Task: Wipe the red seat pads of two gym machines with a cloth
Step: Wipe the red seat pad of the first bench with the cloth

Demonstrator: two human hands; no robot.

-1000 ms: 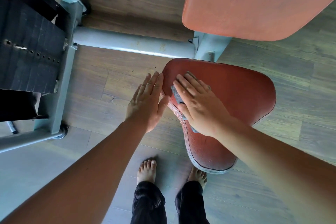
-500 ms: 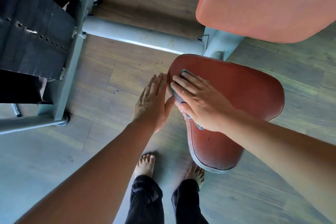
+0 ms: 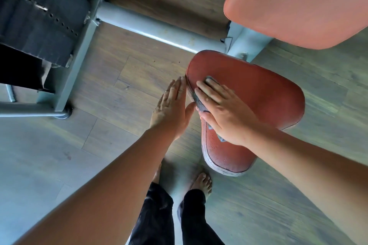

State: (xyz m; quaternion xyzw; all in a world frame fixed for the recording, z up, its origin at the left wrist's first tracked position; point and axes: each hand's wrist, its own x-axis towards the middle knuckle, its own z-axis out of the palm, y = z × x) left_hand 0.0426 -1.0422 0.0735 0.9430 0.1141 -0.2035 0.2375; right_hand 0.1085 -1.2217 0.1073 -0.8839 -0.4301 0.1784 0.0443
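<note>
A dark red seat pad (image 3: 264, 97) with a worn pale rim sits in the middle of the view. My right hand (image 3: 223, 111) lies flat on its left part, pressing a small grey cloth (image 3: 200, 104) against the pad; the cloth shows only at my fingertips and below my palm. My left hand (image 3: 171, 107) is flat and empty, fingers together, held against the pad's left edge. Above it, at the top right, is the lighter red back pad (image 3: 294, 4).
A grey steel tube (image 3: 151, 28) runs along the wooden floor to the seat post (image 3: 243, 45). A black weight stack (image 3: 39, 16) in a grey frame stands at the left. My bare feet (image 3: 201, 183) are just below the seat's front tip.
My right hand has slid the cloth a little farther up the pad's left side. My left hand has moved up with it along the edge. The camera has shifted slightly.
</note>
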